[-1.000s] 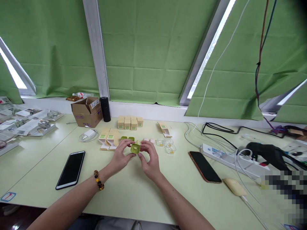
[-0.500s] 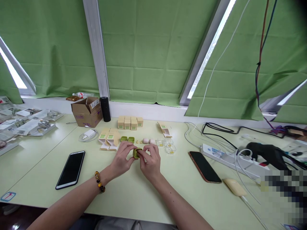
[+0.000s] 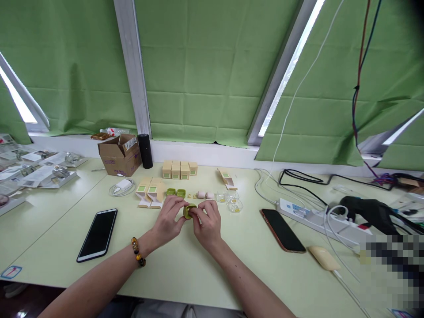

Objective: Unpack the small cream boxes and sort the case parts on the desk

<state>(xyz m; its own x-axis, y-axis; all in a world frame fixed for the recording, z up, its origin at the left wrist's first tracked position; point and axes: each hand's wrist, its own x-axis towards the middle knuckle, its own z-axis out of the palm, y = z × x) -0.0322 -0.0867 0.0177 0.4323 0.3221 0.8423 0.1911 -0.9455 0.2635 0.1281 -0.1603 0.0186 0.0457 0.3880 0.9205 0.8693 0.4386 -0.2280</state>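
My left hand grips a small olive-green square cup by its left side, its opening turned toward the right. The fingers of my right hand are pinched together at that opening. Whatever they hold, if anything, is too small to make out. Just beyond my hands lie two similar green cups, some tiny yellow pieces, two pale pink rounded pieces and several clear plastic shells.
Two opened cartons lie left of the cups, another opened carton to the right. Closed small boxes stand behind. A phone lies left, another phone right, near a power strip. A cardboard box stands at the back left.
The right fingertips have drawn back slightly from inside the green cup to its opening. The cup has tilted a little in the left hand; little else differs.
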